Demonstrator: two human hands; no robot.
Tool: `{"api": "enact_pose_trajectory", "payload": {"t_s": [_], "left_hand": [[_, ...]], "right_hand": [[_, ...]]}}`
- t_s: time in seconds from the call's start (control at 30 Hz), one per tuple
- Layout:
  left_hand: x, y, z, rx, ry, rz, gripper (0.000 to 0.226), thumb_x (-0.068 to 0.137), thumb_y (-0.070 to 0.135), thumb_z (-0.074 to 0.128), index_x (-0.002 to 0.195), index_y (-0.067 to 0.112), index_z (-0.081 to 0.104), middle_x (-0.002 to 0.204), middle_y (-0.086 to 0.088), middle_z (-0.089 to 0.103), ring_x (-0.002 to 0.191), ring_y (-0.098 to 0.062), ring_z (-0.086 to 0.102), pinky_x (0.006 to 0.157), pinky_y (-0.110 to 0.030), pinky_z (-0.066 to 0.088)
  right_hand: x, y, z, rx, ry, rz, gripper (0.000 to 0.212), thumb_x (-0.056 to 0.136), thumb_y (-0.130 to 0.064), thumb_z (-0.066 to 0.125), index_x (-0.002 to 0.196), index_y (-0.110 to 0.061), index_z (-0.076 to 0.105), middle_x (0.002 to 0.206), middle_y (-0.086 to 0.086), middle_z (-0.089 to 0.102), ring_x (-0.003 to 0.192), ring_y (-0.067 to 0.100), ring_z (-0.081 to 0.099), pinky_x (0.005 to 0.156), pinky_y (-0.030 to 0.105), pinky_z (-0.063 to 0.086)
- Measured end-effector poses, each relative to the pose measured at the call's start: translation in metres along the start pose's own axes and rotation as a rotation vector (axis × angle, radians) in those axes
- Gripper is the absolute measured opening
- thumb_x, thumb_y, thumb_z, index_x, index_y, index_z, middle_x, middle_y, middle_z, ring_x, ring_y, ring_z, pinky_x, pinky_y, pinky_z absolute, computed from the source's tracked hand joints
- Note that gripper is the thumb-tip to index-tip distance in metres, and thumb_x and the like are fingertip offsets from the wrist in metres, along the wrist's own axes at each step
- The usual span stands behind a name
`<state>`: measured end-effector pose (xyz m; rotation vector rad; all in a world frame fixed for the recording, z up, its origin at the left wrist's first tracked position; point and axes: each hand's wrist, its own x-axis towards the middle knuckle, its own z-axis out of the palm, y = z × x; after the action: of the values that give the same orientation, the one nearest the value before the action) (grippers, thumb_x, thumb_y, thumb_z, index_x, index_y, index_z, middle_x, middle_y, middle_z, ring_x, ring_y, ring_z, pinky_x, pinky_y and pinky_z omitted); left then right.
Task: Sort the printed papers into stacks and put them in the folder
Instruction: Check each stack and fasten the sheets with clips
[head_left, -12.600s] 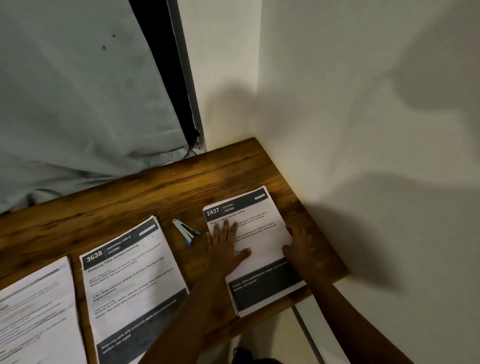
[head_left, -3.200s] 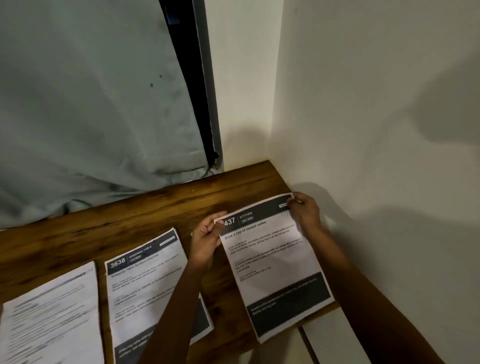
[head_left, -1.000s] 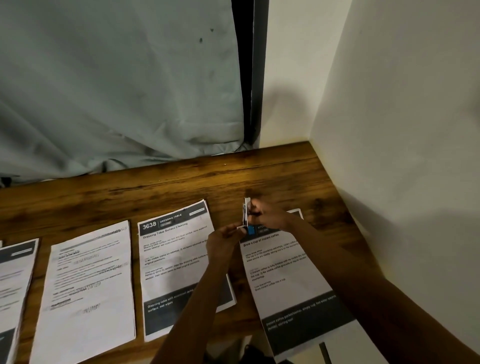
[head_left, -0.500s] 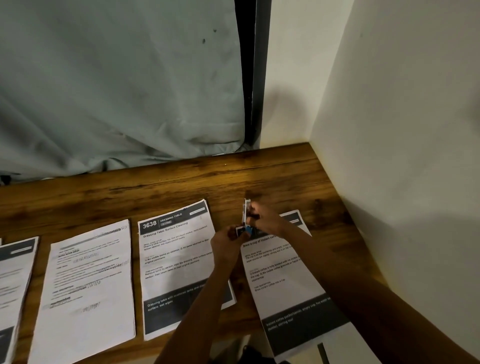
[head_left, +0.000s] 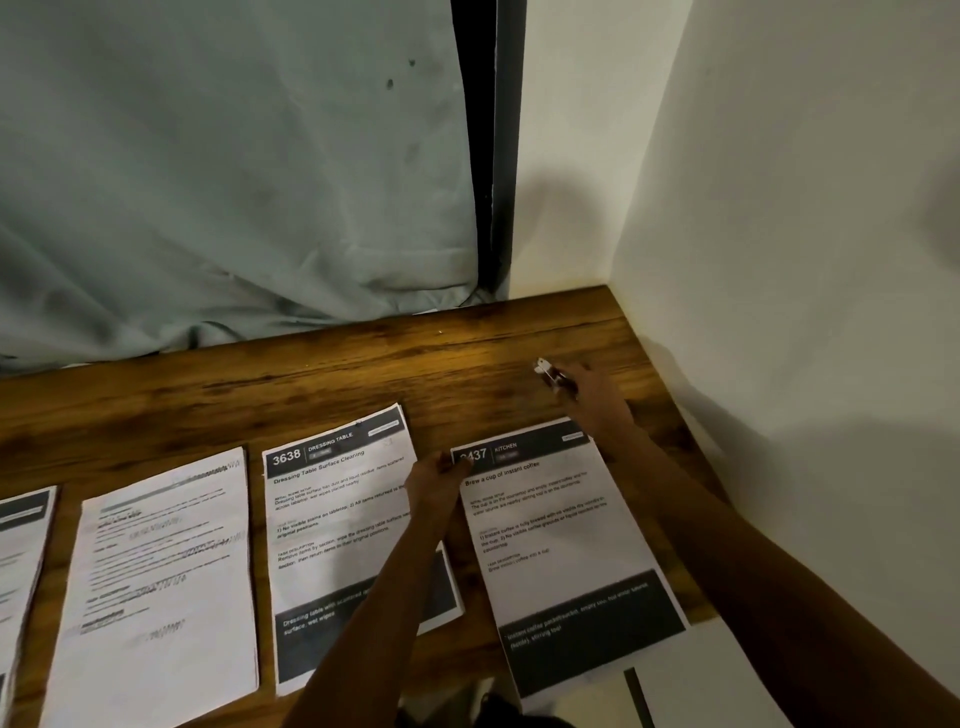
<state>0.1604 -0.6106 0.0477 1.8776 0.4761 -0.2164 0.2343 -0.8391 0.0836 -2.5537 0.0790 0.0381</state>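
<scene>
kitchen stack (head_left: 561, 530): rightmost on the surface (head_left: 311, 374), near end overhangs the edge
left grip (head_left: 439, 480): pinching its top-left corner
right grip (head_left: 587, 387): clenched round stapler (head_left: 550, 375), back by the wall (head_left: 779, 260)
risk: drop that corner and the stack might slide off, imo

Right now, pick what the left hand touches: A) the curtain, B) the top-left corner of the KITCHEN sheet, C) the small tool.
B: the left hand covers the numbered corner of the KITCHEN sheet; the right hand holds the small tool.
</scene>
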Motion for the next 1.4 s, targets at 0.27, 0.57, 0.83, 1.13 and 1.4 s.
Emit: {"api": "enact_pose_trajectory", "payload": {"t_s": [0.27,0.57,0.83,1.13,1.4], "left_hand": [[0.006,0.003,0.003,0.030,0.024,-0.010,0.014,0.092,0.026,0.062,0.089,0.012,0.063,0.086,-0.004,0.068,0.079,-0.019,0.066,0.059,-0.019,0.043],[0.013,0.009,0.009,-0.132,-0.002,-0.120,0.007,0.095,0.024,0.057,0.096,0.017,0.057,0.094,-0.006,0.067,0.084,-0.022,0.067,0.069,-0.035,0.055],[0.012,0.021,-0.007,-0.378,-0.005,-0.180,0.014,0.094,0.022,0.058,0.104,0.011,0.060,0.100,-0.015,0.069,0.088,-0.030,0.069,0.079,-0.049,0.058],[-0.003,0.023,-0.051,-0.369,0.013,-0.141,0.007,0.092,0.035,0.062,0.094,0.030,0.057,0.103,-0.007,0.067,0.095,-0.026,0.065,0.085,-0.045,0.055],[-0.023,-0.017,-0.124,-0.113,0.307,-0.030,0.037,0.090,0.019,0.065,0.125,0.010,0.056,0.122,-0.011,0.063,0.106,-0.029,0.062,0.088,-0.041,0.050]], "right_hand": [[-0.026,0.066,0.007,-0.269,0.102,0.195,0.023,0.096,-0.023,0.051,0.100,-0.006,0.065,0.097,0.012,0.066,0.099,0.028,0.059,0.089,0.037,0.048],[-0.053,0.044,0.009,-0.052,0.225,0.149,0.039,0.096,-0.031,0.051,0.126,-0.006,0.051,0.129,0.015,0.049,0.121,0.030,0.042,0.098,0.038,0.039],[-0.100,0.035,0.006,0.360,-0.253,0.300,0.046,0.098,-0.031,0.047,0.139,-0.012,0.040,0.138,0.009,0.049,0.126,0.029,0.047,0.104,0.038,0.038],[-0.082,-0.015,0.004,0.447,-0.241,0.312,0.026,0.098,-0.022,0.049,0.121,-0.011,0.056,0.125,0.008,0.057,0.109,0.024,0.056,0.086,0.033,0.048],[-0.082,-0.099,0.074,0.364,-0.252,0.204,0.030,0.099,-0.018,0.046,0.125,-0.003,0.053,0.127,0.016,0.057,0.113,0.028,0.055,0.084,0.027,0.041]]}}
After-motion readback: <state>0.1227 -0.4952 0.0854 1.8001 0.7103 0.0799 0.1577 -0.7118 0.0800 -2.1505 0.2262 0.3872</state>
